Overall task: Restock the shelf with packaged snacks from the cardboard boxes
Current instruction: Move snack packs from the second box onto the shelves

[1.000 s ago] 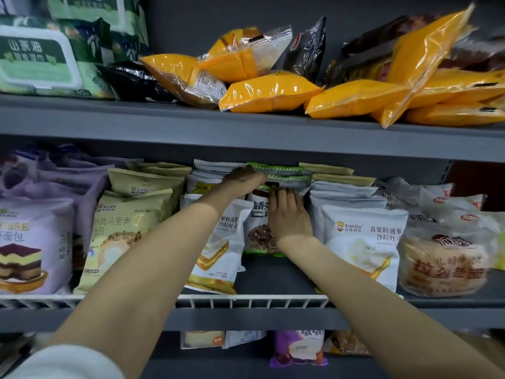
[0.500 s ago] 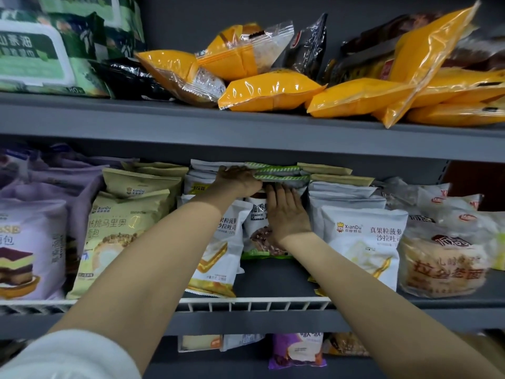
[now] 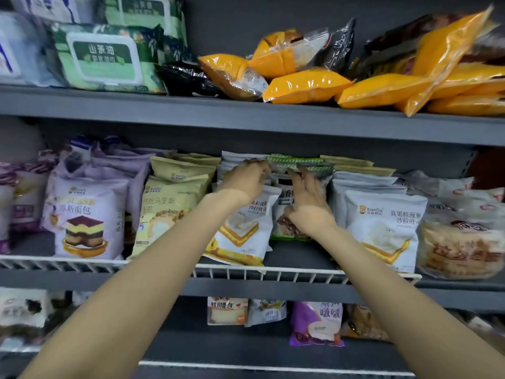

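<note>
On the middle shelf point(image 3: 273, 292), a row of green-edged snack packets point(image 3: 291, 232) stands between two rows of white XianDu sandwich packets point(image 3: 240, 236) point(image 3: 382, 228). My left hand point(image 3: 246, 181) reaches in from the left, its fingers curled over the top edges of the packets where the white and green rows meet. My right hand point(image 3: 308, 206) lies against the front green-edged packet with fingers straight and slightly spread, pointing up. No cardboard box is in view.
A white wire guard point(image 3: 273, 272) runs along the shelf front. Purple cake packets point(image 3: 84, 214) and beige packets point(image 3: 169, 209) fill the left, clear bread bags point(image 3: 459, 242) the right. Orange bags point(image 3: 306, 84) and green wipes point(image 3: 103, 58) lie on the shelf above; more snacks sit below.
The view has shifted slightly down and left. My right hand has loosened, its fingers spreading and tilting left on the green-edged packet. My left hand stays curled over the packet tops.
</note>
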### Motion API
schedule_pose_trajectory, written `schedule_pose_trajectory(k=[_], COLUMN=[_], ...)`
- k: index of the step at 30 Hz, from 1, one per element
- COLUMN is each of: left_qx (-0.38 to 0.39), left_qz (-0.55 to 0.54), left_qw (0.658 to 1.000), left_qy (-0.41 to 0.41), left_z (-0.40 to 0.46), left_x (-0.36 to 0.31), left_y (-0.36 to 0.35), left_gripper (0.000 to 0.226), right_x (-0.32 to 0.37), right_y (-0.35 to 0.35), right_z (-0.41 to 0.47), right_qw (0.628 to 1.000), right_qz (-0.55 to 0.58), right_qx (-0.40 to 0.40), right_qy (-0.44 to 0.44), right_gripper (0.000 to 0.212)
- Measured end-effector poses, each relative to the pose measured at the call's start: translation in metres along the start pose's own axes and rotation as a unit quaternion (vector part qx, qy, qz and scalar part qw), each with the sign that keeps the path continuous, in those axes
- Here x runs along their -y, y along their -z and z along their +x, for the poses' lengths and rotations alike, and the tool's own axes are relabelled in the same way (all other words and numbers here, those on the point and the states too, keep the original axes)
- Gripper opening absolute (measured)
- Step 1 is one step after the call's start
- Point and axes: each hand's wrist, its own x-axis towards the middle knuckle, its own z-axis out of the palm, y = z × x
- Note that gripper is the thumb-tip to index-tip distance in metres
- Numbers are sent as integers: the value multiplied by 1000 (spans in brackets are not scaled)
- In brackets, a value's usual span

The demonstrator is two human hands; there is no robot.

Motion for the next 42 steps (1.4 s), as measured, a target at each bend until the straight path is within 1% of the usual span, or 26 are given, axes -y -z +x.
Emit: schedule_pose_trajectory(k=[2, 3, 4, 6, 7, 8, 9, 11, 13, 15, 19, 23, 25, 27, 29, 31, 33, 34, 35, 36, 38, 39, 40, 41, 42], left_qx=[33, 72, 125, 233, 267, 274, 267, 227, 181, 154, 148, 169, 166, 153, 128, 97, 67, 52, 39, 27, 8, -12, -27, -35, -44], left_qz=[41, 88, 140, 198, 213, 226, 234, 241, 261, 292, 337, 335, 327, 318, 318, 316, 315, 318, 317, 311, 299, 305, 318, 331, 340], left_qw=[999, 993, 982, 952, 940, 934, 935, 943, 948, 944, 929, 926, 929, 935, 939, 943, 946, 945, 946, 948, 950, 948, 945, 940, 936], left_qy=[8, 3, -4, 5, 17, 23, 25, 29, 26, 21, 26, 42, 41, 41, 39, 40, 44, 48, 54, 61, 86, 85, 74, 71, 76], left_z=[-13, -18, -23, -32, -37, -42, -48, -60, -66, -68, -67, -67, -68, -68, -69, -71, -69, -67, -64, -60, -52, -49, -46, -44, -43], left_x=[14, 19, 25, 35, 37, 39, 39, 37, 40, 44, 42, 43, 44, 45, 43, 41, 42, 43, 43, 43, 44, 44, 47, 49, 52], left_y=[6, 7, 5, 3, 2, 0, -1, -3, -5, -5, -4, -11, -14, -16, -21, -28, -36, -39, -41, -43, -49, -51, -55, -58, -62], left_gripper=[50, 58, 71, 99, 111, 123, 131, 133, 132, 131, 136, 141, 144, 145, 145, 142, 139, 136, 131, 121, 95, 82, 68, 60, 60], right_x=[11, 18, 24, 36, 41, 44, 47, 51, 53, 54, 56, 50, 44, 39, 36, 35, 38, 40, 42, 45, 50, 52, 53, 54, 54], right_y=[3, 3, 1, -4, -6, -9, -12, -18, -23, -25, -22, -29, -35, -44, -53, -61, -63, -63, -63, -61, -56, -54, -54, -54, -55], right_z=[-11, -14, -16, -17, -15, -13, -12, -9, -6, -2, 5, 5, 4, 6, 4, -3, -10, -10, -7, -3, 7, 11, 12, 12, 10], right_qw=[996, 995, 996, 995, 992, 987, 983, 982, 986, 984, 972, 969, 968, 965, 961, 964, 976, 982, 987, 990, 991, 990, 990, 990, 990], right_qz=[80, 89, 87, 81, 80, 80, 76, 60, 50, 61, 104, 135, 148, 188, 236, 250, 211, 182, 155, 134, 102, 88, 75, 62, 47], right_qx=[-42, -40, -23, 54, 94, 128, 153, 168, 154, 167, 205, 191, 181, 158, 114, 45, -2, -6, 4, 24, 76, 96, 107, 110, 109], right_qy=[24, 26, 24, -6, -27, -46, -62, -67, -34, -14, -48, -81, -92, -93, -87, -72, -51, -42, -38, -37, -43, -50, -59, -70, -77], right_gripper=[65, 62, 64, 83, 95, 105, 111, 115, 114, 116, 124, 137, 139, 141, 142, 137, 127, 123, 120, 121, 131, 134, 133, 128, 121])
